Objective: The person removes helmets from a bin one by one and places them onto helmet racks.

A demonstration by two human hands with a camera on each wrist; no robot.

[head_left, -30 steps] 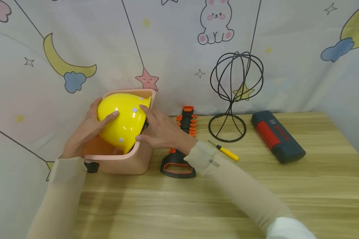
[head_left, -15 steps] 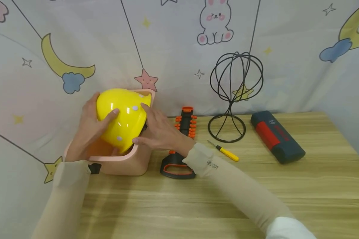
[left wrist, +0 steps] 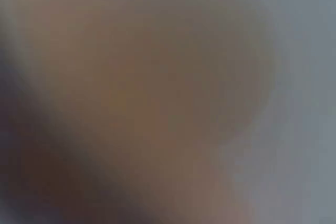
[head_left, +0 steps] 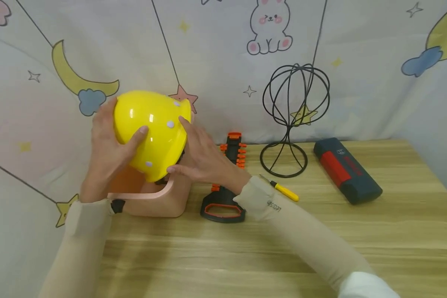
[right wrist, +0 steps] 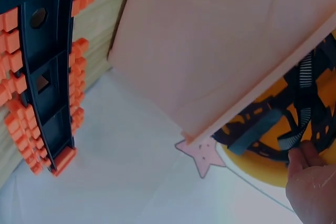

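A yellow hard hat (head_left: 149,128) is tilted on its side, partly above the rim of a pink bin (head_left: 160,205). My left hand (head_left: 106,153) grips its crown from the left, thumb across the shell. At the brim on the right, my right hand (head_left: 205,159) holds the edge between thumb and fingers. Black straps and suspension (right wrist: 304,93) show inside the hat in the right wrist view, with fingers (right wrist: 304,156) of the right hand next to them. The left wrist view is too blurred to make out.
Right of the bin lies a black rack with orange clips (head_left: 223,205). Beyond it are a yellow-handled screwdriver (head_left: 284,192), a black wire stand (head_left: 287,124) and a dark blue and red case (head_left: 346,171). A patterned cloth (head_left: 216,49) hangs behind the wooden table (head_left: 283,256).
Both hands have lifted the hard hat upward, so more of it shows above the bin's rim. The other things on the table stay where they were.
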